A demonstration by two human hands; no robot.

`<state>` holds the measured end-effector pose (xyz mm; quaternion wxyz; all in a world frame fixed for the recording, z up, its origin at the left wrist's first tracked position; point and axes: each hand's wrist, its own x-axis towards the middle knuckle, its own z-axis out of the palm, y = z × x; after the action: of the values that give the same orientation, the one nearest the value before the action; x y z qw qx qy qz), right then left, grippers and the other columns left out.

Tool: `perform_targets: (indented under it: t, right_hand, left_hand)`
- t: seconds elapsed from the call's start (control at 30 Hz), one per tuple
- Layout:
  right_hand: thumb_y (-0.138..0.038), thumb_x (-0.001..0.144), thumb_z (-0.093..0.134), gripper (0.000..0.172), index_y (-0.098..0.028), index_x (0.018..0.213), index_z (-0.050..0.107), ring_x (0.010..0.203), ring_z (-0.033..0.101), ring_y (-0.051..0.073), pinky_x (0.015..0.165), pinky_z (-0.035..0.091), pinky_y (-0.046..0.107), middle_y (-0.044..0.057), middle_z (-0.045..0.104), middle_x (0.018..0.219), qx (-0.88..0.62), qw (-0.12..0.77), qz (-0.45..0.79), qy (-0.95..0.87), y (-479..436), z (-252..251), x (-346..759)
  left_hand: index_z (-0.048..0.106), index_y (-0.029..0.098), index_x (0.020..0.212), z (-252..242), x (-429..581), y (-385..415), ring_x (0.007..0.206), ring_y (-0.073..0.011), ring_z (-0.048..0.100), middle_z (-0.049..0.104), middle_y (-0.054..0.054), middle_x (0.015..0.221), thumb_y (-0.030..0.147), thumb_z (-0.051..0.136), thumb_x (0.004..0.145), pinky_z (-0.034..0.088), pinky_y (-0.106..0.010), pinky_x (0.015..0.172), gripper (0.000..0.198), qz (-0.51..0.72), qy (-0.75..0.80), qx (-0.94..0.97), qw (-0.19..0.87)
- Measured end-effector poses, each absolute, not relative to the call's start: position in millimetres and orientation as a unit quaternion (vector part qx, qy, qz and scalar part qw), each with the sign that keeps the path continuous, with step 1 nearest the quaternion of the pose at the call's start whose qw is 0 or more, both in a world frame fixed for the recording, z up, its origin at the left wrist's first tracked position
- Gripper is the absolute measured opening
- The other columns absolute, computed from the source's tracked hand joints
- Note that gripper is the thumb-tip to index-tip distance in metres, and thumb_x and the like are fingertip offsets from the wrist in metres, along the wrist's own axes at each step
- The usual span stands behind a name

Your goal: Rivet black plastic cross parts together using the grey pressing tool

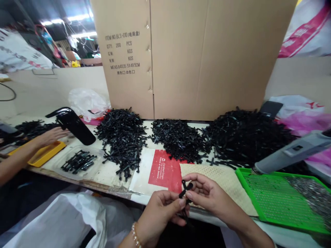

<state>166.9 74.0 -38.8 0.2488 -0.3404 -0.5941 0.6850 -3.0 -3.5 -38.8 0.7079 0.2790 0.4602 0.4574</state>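
Between the hands (pixel 159 210), black pieces (pixel 188 187).

- which colour are the held parts (pixel 184 190)?
- black, matching the left heap (pixel 121 136), middle heap (pixel 178 137) and right heap (pixel 248 136) on the off-white desk (pixel 110 171).
- and the large tray (pixel 248 196)?
- bright green, lined with silvery rows; the tool (pixel 279 160) is grey.
- the small tray (pixel 50 154), then?
- yellow. the carton (pixel 181 62) is brown with black print.
- any patterns?
- the mat (pixel 219 177) is cream with a fine mesh, and the printed sheet (pixel 165 174) is white with a red panel and white lettering.
- the bracelet (pixel 134 236)?
- pearly white and gold-toned beads.
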Motion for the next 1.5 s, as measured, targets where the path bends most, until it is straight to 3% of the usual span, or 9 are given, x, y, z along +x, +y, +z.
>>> perform_targets:
  t: [0.43, 0.87, 1.1, 1.5]
  right_hand:
    - [-0.050, 0.080, 0.071, 0.049, -0.020, 0.114, 0.052, 0.075, 0.062, 0.018, 0.069, 0.052, 0.027, 0.004, 0.064, 0.084, -0.345, 0.256, 0.687, -0.585, 82, -50, 171]
    - [-0.042, 0.078, 0.075, 0.045, -0.017, 0.111, 0.057, 0.070, 0.060, 0.014, 0.065, 0.050, 0.024, 0.001, 0.061, 0.079, -0.322, 0.298, 0.712, -0.548, 74, -36, 165]
    - [-0.043, 0.079, 0.073, 0.045, -0.019, 0.113, 0.056, 0.066, 0.057, 0.013, 0.045, 0.044, 0.016, 0.002, 0.060, 0.082, -0.331, 0.288, 0.708, -0.553, 76, -36, 166]
    - [-0.045, 0.077, 0.075, 0.047, -0.018, 0.111, 0.056, 0.062, 0.056, 0.011, 0.045, 0.048, 0.016, 0.000, 0.057, 0.079, -0.337, 0.317, 0.703, -0.540, 74, -33, 158]
  left_hand:
    - [0.073, 0.008, 0.082, -33, 2, 2, 0.065, -0.0118, 0.060, 0.065, -0.008, 0.074, 0.045, 0.080, 0.067, 0.052, -0.017, 0.055, 0.040, 0.501, 0.435, 0.275, 0.696]
    - [0.073, 0.009, 0.086, -28, -2, 3, 0.071, -0.0130, 0.059, 0.067, -0.009, 0.080, 0.042, 0.077, 0.073, 0.050, -0.018, 0.059, 0.035, 0.439, 0.459, 0.305, 0.710]
    - [0.072, 0.010, 0.085, -32, 0, 1, 0.068, -0.0106, 0.057, 0.067, -0.009, 0.081, 0.039, 0.076, 0.075, 0.047, -0.016, 0.059, 0.031, 0.463, 0.456, 0.290, 0.703]
    - [0.073, 0.012, 0.091, -34, 3, 1, 0.075, -0.0127, 0.058, 0.068, -0.008, 0.083, 0.037, 0.078, 0.073, 0.047, -0.017, 0.063, 0.031, 0.505, 0.441, 0.241, 0.702]
